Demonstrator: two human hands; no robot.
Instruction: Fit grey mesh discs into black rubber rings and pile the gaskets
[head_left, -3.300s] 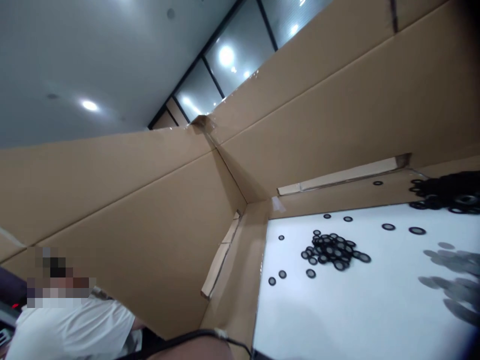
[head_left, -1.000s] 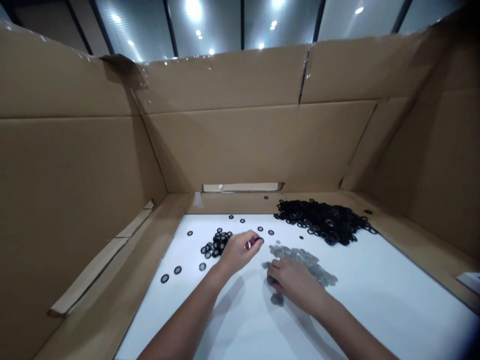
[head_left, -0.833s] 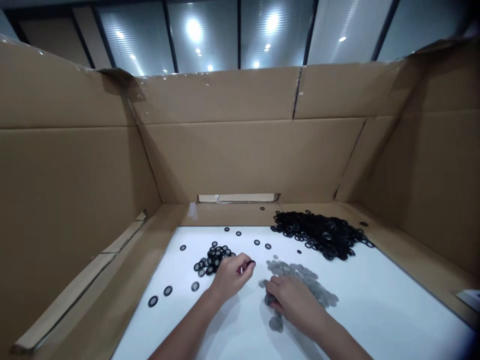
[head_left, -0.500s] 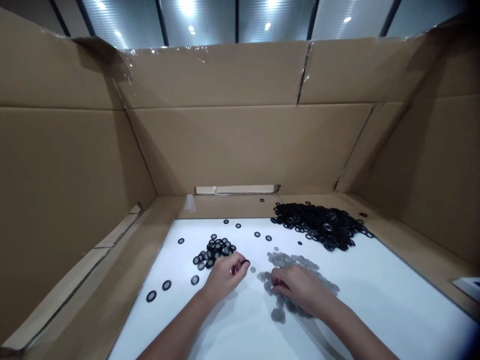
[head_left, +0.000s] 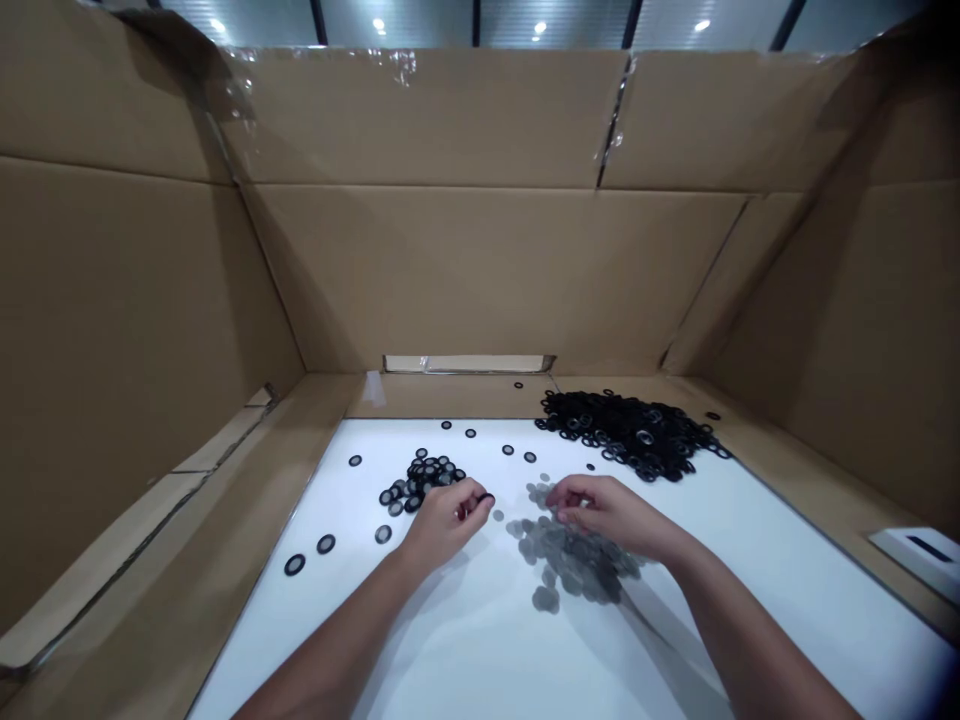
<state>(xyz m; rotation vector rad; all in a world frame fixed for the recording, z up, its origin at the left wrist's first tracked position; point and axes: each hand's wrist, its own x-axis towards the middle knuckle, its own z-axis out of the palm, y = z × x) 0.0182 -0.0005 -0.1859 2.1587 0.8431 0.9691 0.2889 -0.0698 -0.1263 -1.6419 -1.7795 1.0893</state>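
My left hand [head_left: 450, 518] pinches a black ring [head_left: 487, 499] between thumb and fingertips, just above the white panel. Beside and behind it lies a small heap of black rings with grey centres [head_left: 427, 472]. My right hand [head_left: 600, 508] is over the far part of a pile of thin grey translucent discs [head_left: 574, 560], its thumb and fingers drawn together. Whether a disc is between those fingertips I cannot make out. A lone grey disc [head_left: 499, 516] lies between the two hands.
A large pile of black rings [head_left: 630, 430] covers the panel's far right corner. Loose grey-centred rings [head_left: 325, 544] are scattered at left and back. Cardboard walls [head_left: 465, 280] enclose the lit white panel [head_left: 465, 650]. A white slotted object [head_left: 919, 555] sits at the right edge.
My right hand has lifted away from the middle of the grey discs toward their far edge, uncovering more of the pile. My left hand still holds the ring. The camera view has tilted slightly down.
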